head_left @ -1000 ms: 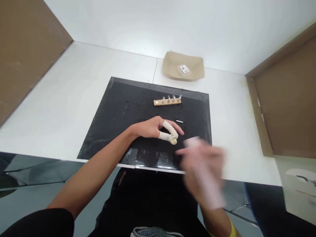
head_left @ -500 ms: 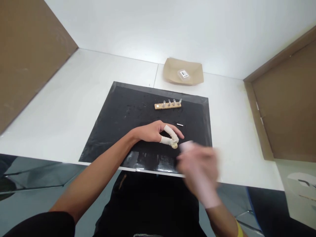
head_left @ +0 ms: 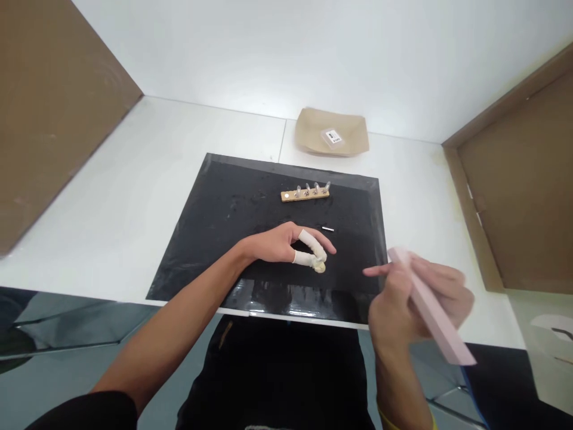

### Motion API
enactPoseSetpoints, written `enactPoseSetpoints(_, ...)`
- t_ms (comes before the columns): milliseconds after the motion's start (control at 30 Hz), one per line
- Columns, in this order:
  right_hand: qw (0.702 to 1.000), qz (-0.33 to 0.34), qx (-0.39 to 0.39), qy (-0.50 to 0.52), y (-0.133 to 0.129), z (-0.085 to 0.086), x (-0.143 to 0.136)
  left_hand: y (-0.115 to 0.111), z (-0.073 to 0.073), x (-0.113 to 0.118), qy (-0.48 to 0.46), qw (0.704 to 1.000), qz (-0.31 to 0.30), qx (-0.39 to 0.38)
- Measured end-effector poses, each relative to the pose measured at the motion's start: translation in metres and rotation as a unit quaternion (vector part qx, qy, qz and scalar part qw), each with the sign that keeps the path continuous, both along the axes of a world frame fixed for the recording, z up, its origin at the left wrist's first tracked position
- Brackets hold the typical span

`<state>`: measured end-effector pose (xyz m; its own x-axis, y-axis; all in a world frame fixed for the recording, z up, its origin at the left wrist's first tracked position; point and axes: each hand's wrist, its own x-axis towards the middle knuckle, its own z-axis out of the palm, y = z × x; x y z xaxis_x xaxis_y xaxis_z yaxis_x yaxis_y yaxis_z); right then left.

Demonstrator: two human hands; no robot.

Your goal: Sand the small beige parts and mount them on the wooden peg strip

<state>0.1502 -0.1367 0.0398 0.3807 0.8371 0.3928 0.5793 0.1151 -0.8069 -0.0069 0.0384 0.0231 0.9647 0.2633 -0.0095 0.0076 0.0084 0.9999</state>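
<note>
My left hand point(head_left: 295, 243) rests low over the black mat, with white covers on its thumb and index finger. Those two fingertips pinch a small pale round piece point(head_left: 319, 268). To the right, past the mat's edge, my right hand point(head_left: 418, 295) is closed around a long pale pink bar point(head_left: 436, 319), its index finger pointing left. Further back on the mat lies a small wooden strip point(head_left: 290, 196) bearing several clear upright pieces and a white dot. A short silvery rod point(head_left: 328, 229) lies just beyond my left fingers.
The black mat point(head_left: 242, 197) covers the middle of the white table point(head_left: 102, 197). Behind it stands a brown paper tray point(head_left: 353, 128) holding a small clear box point(head_left: 332, 138) with a label. Brown panels point(head_left: 519, 197) border both sides.
My right hand has moved away to the right with the pink bar, leaving the area beside my left hand. My left hand keeps its pinch almost unmoved.
</note>
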Motion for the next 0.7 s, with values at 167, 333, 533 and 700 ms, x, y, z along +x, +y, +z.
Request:
enactPoseSetpoints(167, 0.995, 0.059, 0.051, -0.054, -0.004, -0.007, -0.012, -0.002, -0.001, 0.001, -0.019, 0.999, 0.033, -0.022)
enactPoseSetpoints(333, 0.989, -0.019, 0.121, -0.084, -0.002, -0.008, -0.006, 0.001, 0.003, -0.002, -0.057, 0.975, 0.214, -0.008)
enactPoseSetpoints(533, 0.987, 0.039, 0.103, -0.117, -0.007, -0.021, -0.003, 0.039, -0.009, -0.025, 0.040, 0.848, 0.431, 0.305)
enactPoseSetpoints(700, 0.993, 0.050, 0.086, -0.067, -0.012, -0.034, -0.002, 0.054, -0.017, -0.029, 0.158, 0.809, 0.396, 0.405)
